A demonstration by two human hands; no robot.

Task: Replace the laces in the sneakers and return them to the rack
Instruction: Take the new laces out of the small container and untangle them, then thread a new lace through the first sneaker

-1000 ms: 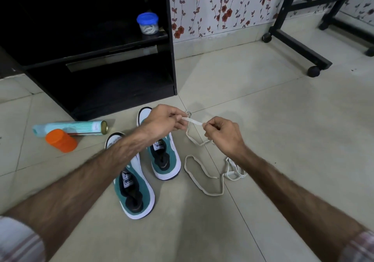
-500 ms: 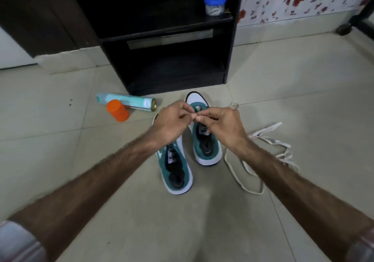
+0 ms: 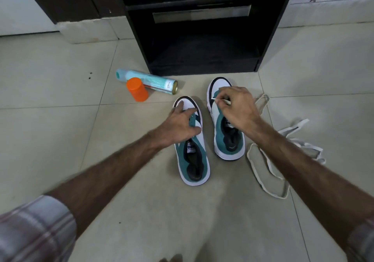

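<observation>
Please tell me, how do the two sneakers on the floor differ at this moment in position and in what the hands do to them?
The left sneaker lies nearer the person; the right sneaker lies further forward, closer to the black rack. The left hand rests with spread fingers on the left sneaker's toe; the right hand hovers over the right sneaker's front, pinching the white lace tip. Both are teal and white, unlaced, toes toward the rack.

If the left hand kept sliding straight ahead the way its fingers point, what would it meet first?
Probably the white toe of the left sneaker that the left hand already rests on; beyond it bare floor, then the black rack. Depth is uncertain.
</observation>
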